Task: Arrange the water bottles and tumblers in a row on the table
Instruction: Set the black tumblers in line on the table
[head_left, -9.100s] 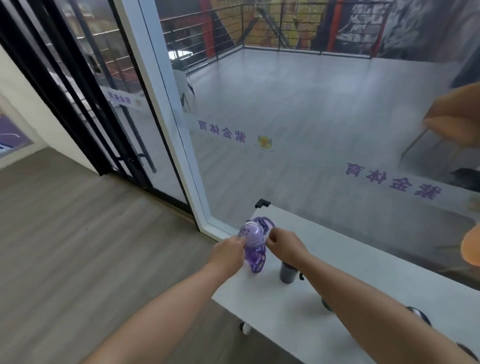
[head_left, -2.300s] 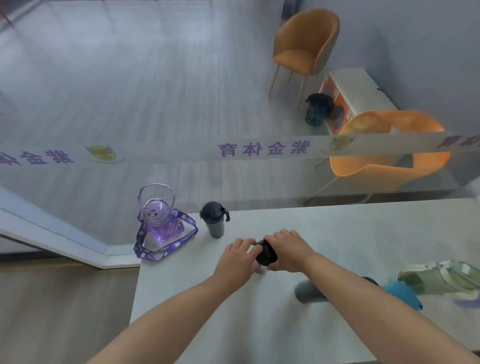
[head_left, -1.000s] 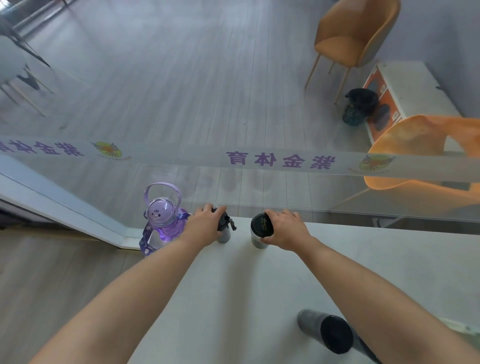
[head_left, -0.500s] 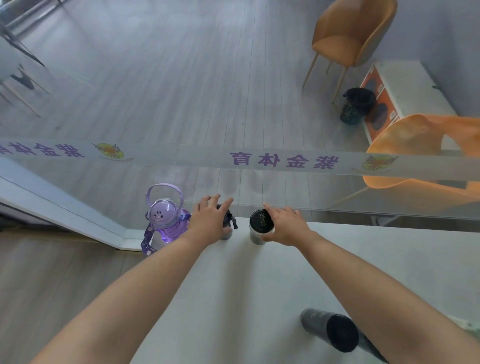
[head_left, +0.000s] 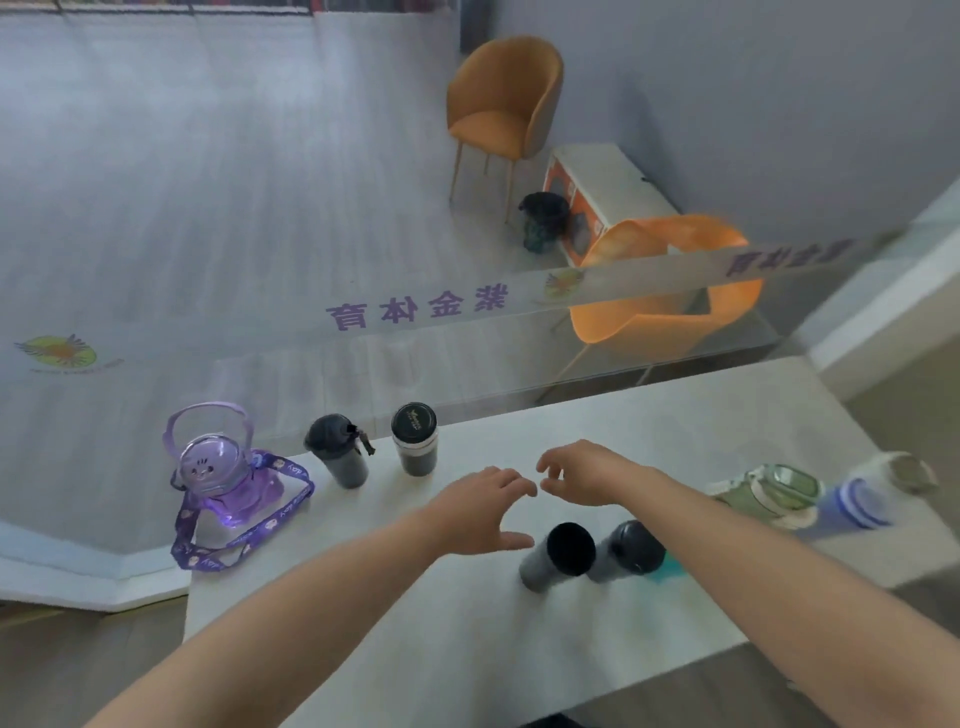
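Along the far edge of the white table (head_left: 675, 431) stand a purple bottle (head_left: 218, 473) with a strap, a dark grey tumbler (head_left: 337, 457) and a black-lidded tumbler (head_left: 414, 439), side by side. My left hand (head_left: 485, 512) and my right hand (head_left: 582, 475) hover empty over the table's middle, fingers apart. Just below them stand a grey tumbler (head_left: 556, 558) and a dark bottle (head_left: 631, 551). At the right lie a green bottle (head_left: 769, 491) and a blue-and-white bottle (head_left: 872, 493).
A glass wall with purple lettering (head_left: 415, 309) runs right behind the table's far edge. Beyond it stand two orange chairs (head_left: 498, 109), a white cabinet and a dark bin. The table's left edge drops to wooden floor (head_left: 78, 665).
Both hands let go of the two tumblers at the far edge and drew back to the middle of the table. The view swung right, showing more bottles.
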